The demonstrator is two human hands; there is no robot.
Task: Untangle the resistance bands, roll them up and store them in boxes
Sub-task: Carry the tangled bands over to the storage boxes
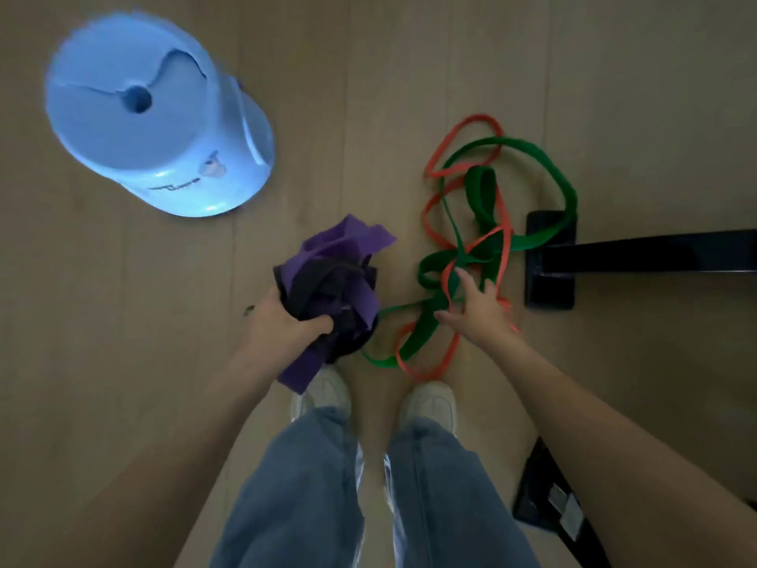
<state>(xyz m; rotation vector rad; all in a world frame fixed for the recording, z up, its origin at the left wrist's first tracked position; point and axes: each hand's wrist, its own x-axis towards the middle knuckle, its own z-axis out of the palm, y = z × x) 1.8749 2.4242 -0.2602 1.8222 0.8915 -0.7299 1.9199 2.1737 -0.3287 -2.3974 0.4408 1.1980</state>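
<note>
View: looking straight down at a wood floor (123,362), a person standing, both arms reaching forward.
Left hand (282,321): curled round a bunched wad (332,289) of purple and black bands, held above the floor just ahead of the left shoe (327,393). Thumb wraps the near side of the wad.
Wad: crumpled, no clear long axis. One purple flap sticks out toward the far right, another purple tail hangs down toward the near left, over the shoe.
Right hand (477,309): fingers spread and fairly straight, lying on or just over the floor tangle. Contact cannot be judged; it clamps nothing that shows.
Green band (565,186): wide flat loop on the floor, right of centre. Its long axis runs from near left, by the shoes, to far right. Its far loop lies over a black base (551,280).
Red band (440,153): thinner loop, woven through the green one several times, same near-to-far run. Its far end loops beyond the green, its near end sits just ahead of the right shoe (430,403).
Containers: a pale blue tub (143,116) at far left, upside down, bottom facing up, contents hidden. No box identified.
Other: a black bar (655,252) runs right from the base. Another black piece (553,498) sits near right. Blue jeans (311,485).
</note>
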